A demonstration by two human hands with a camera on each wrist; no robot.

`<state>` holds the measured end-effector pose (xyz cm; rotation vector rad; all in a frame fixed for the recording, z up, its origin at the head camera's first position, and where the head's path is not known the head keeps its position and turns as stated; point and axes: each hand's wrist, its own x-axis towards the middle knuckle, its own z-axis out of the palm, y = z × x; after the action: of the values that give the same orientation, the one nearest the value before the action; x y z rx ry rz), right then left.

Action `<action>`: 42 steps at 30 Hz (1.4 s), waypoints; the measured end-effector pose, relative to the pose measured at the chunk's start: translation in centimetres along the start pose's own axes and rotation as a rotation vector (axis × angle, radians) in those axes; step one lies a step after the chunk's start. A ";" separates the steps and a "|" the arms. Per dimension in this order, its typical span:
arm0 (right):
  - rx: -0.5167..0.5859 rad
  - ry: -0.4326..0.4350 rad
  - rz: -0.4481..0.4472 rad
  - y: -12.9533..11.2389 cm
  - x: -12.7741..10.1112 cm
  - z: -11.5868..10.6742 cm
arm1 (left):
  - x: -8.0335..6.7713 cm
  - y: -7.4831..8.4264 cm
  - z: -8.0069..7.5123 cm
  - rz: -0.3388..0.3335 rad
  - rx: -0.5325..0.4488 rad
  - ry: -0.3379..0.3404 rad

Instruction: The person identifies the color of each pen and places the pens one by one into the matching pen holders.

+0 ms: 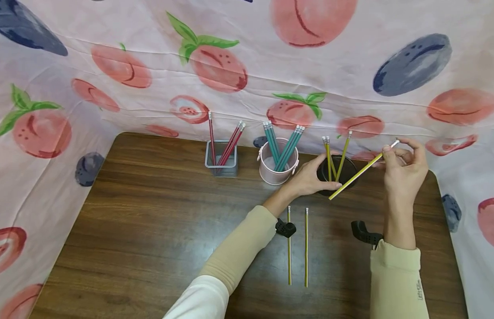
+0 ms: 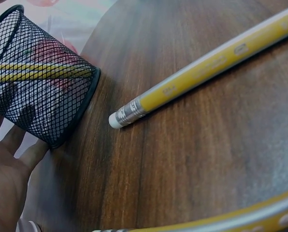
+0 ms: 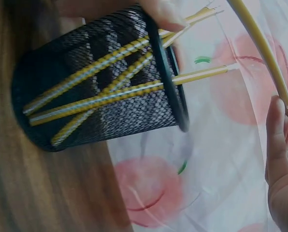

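Observation:
A black mesh cup (image 1: pixel 337 173) (image 2: pixel 37 87) (image 3: pixel 100 87) stands at the back right of the wooden table (image 1: pixel 151 230) and holds three yellow pencils (image 3: pixel 95 104). My left hand (image 1: pixel 310 177) grips the cup's left side, fingers curled round it. My right hand (image 1: pixel 404 166) pinches the eraser end of another yellow pencil (image 1: pixel 360 172) (image 3: pixel 260 48), whose tip slants down in front of the cup. Two more yellow pencils (image 1: pixel 289 248) (image 1: pixel 306 248) (image 2: pixel 207 67) lie side by side on the table in front.
A pink cup (image 1: pixel 275 168) with teal pencils and a clear square holder (image 1: pixel 221 165) with red pencils stand left of the mesh cup. A fruit-printed cloth (image 1: pixel 247 66) hangs behind and around the table. Black wrist mounts (image 1: pixel 285 228) (image 1: pixel 364 234) sit on both arms.

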<state>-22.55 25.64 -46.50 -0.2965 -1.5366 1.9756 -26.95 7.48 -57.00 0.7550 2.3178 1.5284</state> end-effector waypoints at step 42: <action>-0.363 -0.080 -0.086 0.2 -0.6 -0.4 | 0.0 0.7 -0.1 -0.019 0.050 -0.011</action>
<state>-21.98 25.61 -46.93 -0.2951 -1.9260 1.6534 -26.82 7.63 -56.32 0.7496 2.3562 1.4592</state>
